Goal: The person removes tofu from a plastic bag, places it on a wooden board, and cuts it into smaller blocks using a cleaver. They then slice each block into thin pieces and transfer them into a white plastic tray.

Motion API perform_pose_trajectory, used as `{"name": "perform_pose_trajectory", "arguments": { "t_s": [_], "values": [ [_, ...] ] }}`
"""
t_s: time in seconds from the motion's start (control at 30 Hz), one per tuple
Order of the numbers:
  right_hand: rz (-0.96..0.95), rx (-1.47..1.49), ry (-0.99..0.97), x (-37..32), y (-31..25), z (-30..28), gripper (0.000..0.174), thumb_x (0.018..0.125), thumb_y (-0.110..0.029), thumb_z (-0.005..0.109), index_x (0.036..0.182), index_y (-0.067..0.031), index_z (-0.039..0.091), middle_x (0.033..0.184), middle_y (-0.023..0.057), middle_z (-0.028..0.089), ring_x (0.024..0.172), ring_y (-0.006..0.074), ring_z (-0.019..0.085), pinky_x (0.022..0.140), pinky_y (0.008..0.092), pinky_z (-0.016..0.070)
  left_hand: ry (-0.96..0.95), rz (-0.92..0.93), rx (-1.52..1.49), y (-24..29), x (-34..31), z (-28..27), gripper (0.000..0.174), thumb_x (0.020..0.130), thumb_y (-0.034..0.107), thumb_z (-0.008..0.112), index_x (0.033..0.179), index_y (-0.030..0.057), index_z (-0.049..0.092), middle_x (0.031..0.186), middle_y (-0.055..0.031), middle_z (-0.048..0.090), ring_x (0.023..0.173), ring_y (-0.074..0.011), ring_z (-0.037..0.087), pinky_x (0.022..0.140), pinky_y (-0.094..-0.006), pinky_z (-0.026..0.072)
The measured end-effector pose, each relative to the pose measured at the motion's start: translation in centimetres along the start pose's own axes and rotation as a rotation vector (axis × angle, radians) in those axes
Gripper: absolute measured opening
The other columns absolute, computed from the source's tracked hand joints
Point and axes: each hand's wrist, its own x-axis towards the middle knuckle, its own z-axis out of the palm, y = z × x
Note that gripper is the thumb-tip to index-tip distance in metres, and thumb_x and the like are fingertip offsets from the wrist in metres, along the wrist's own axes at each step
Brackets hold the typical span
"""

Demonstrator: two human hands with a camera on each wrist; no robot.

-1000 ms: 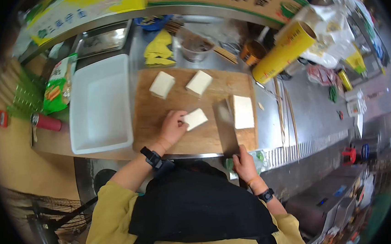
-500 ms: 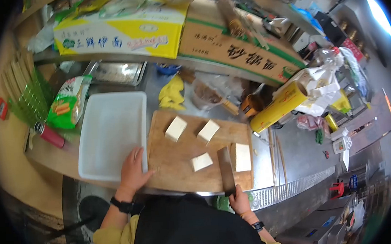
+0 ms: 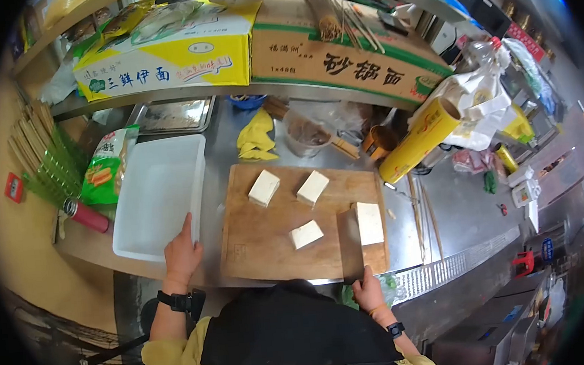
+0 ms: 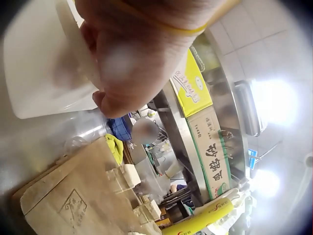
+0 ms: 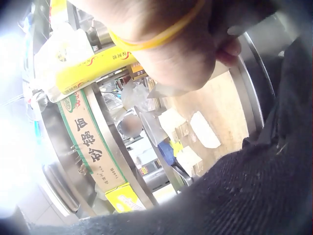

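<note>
My left hand (image 3: pixel 182 254) is at the near right side of a white plastic tub (image 3: pixel 118 227), its index finger pointing forward along the side. In the left wrist view the thumb lies outside the tub's rim (image 4: pixel 73 44) with fingers on the inner side. My right hand (image 3: pixel 369 290) grips a cleaver (image 3: pixel 350 246) whose broad blade reaches over the near right of a wooden cutting board (image 3: pixel 256 247). Right of the blade sits a larger tofu block (image 3: pixel 369 222). A smaller tofu piece (image 3: pixel 307 234) lies mid-board, and two tofu blocks (image 3: pixel 263 187) stand farther back.
Behind the board are a yellow cloth (image 3: pixel 256 136), a clear plastic bowl (image 3: pixel 305 133) and a yellow film roll (image 3: pixel 419 141). Long sticks (image 3: pixel 424 220) lie at its right. Cartons (image 3: pixel 337 59) line the shelf above. A red flask (image 3: pixel 89 215) and a green packet (image 3: pixel 105 166) are left of the tub.
My left hand let go of the small tofu piece and moved left to the tub. The tub has shifted left, widening its gap to the board. My right hand keeps the cleaver beside the larger block.
</note>
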Motion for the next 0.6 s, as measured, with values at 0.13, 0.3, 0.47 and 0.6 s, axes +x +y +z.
{"name": "perform_pose_trajectory", "arguments": {
  "t_s": [0.13, 0.3, 0.47, 0.6],
  "values": [
    [0.083, 0.093, -0.089, 0.0, -1.7, -1.1, 0.017, 0.089, -0.004, 0.050, 0.096, 0.0009, 0.036, 0.060, 0.0174, 0.062, 0.050, 0.0261, 0.065, 0.046, 0.0360, 0.0511, -0.085, -0.002, 0.021, 1.6, -1.7, -0.8, 0.078, 0.074, 0.019, 0.063, 0.146, 0.0111, 0.032, 0.090, -0.0225, 0.065, 0.079, -0.0415, 0.064, 0.072, -0.0494, 0.0519],
    [-0.052, 0.012, -0.100, 0.3, -0.5, -0.7, 0.018, 0.087, -0.006, 0.049, 0.098, 0.0017, 0.036, 0.061, 0.0208, 0.062, 0.055, 0.0333, 0.066, 0.052, 0.0413, 0.0525, -0.171, -0.056, -0.045, 3.6, -2.4, 1.2, 0.078, 0.075, 0.017, 0.063, 0.145, 0.0074, 0.032, 0.107, -0.0255, 0.063, 0.095, -0.0420, 0.062, 0.081, -0.0483, 0.0513],
    [0.008, 0.105, -0.163, 0.9, -1.8, -3.0, 0.023, 0.085, -0.008, 0.049, 0.102, 0.0038, 0.038, 0.075, 0.0295, 0.061, 0.075, 0.0470, 0.061, 0.065, 0.0511, 0.0489, 0.112, 0.334, 0.009, 7.9, -1.1, 2.1, 0.069, 0.078, 0.016, 0.069, 0.139, 0.0034, 0.041, 0.138, -0.0242, 0.042, 0.126, -0.0417, 0.041, 0.106, -0.0462, 0.0358],
    [-0.041, 0.174, -0.152, 1.4, 0.0, -2.7, 0.024, 0.084, -0.007, 0.048, 0.103, 0.0047, 0.038, 0.076, 0.0296, 0.061, 0.074, 0.0468, 0.061, 0.065, 0.0506, 0.0489, -0.117, 0.694, -0.180, 14.6, 1.4, 5.6, 0.069, 0.079, 0.028, 0.073, 0.136, 0.0028, 0.044, 0.138, -0.0214, 0.044, 0.125, -0.0401, 0.042, 0.106, -0.0460, 0.0354]
  ]
}}
